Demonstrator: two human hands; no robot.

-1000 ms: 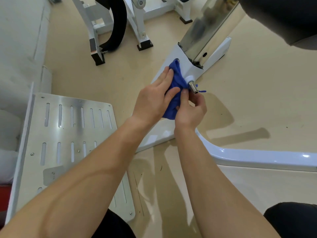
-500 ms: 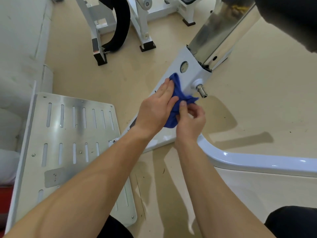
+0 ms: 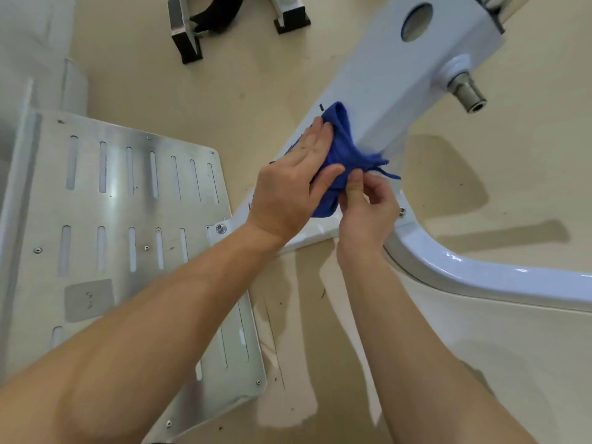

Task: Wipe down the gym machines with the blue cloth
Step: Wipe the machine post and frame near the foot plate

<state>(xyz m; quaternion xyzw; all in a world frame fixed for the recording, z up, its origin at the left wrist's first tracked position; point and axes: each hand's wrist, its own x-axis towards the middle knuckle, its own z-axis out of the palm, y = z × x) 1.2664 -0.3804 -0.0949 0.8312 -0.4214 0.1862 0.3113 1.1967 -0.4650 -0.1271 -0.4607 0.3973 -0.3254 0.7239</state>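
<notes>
Nearest, two bare forearms reach forward over the beige floor (image 3: 499,193) toward the white beam (image 3: 400,68) of a gym machine, which slants up and away. On the near-left side of the beam lies a slotted metal footplate (image 3: 128,219), bolted at its corner to the beam's lower end. To the near-right of the beam a glossy curved white tube (image 3: 480,277) sweeps off to the right. The left hand (image 3: 288,193) lies flat on the beam's lower stretch, fingers straight and close together, pressing the blue cloth (image 3: 342,149) against the painted surface, with the thumb stretched out along the cloth's edge. Just beside it, the right hand (image 3: 368,213) is curled, thumb and fingertips pinching the cloth's bunched lower end, from which a loose thread trails. The cloth is crumpled, lying on the beam between and beneath both hands. Farther up the beam a short steel peg (image 3: 467,94) juts out from its right side. Beyond the beam's left side stand the black-capped feet (image 3: 189,43) of another machine.
</notes>
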